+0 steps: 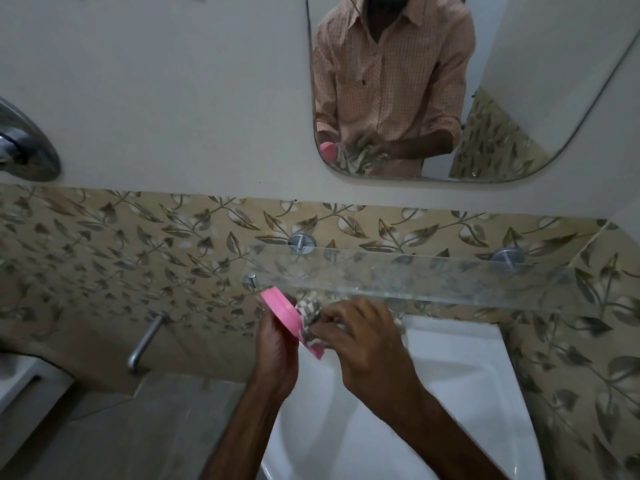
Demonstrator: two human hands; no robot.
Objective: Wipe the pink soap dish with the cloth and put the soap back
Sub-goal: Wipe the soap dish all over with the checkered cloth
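"Head view, near side first: why do both forearms reach out over the white sink (450,393)?"

"I think it is so that any water or dirt falls into the basin and not on the floor. The left hand (277,344) grips the pink soap dish (280,308) by its edge. It keeps the dish tilted on its side, so the face to be cleaned is turned to the other hand."

"And the right hand (360,341)?"

"Its fingers are bunched round the patterned cloth (310,318) and press it against the dish. The cloth covers part of the pink face. The dish is in the air above the back of the sink, just below the front edge of the glass shelf (415,275)."

"Where is the soap?"

"I cannot see it in this view. So I judge that wiping is the step in hand, and putting back the soap is not yet done."

"And farther back?"

"The mirror (519,81) on the wall shows the same hold from the front: the dish in one hand, the cloth in the other."
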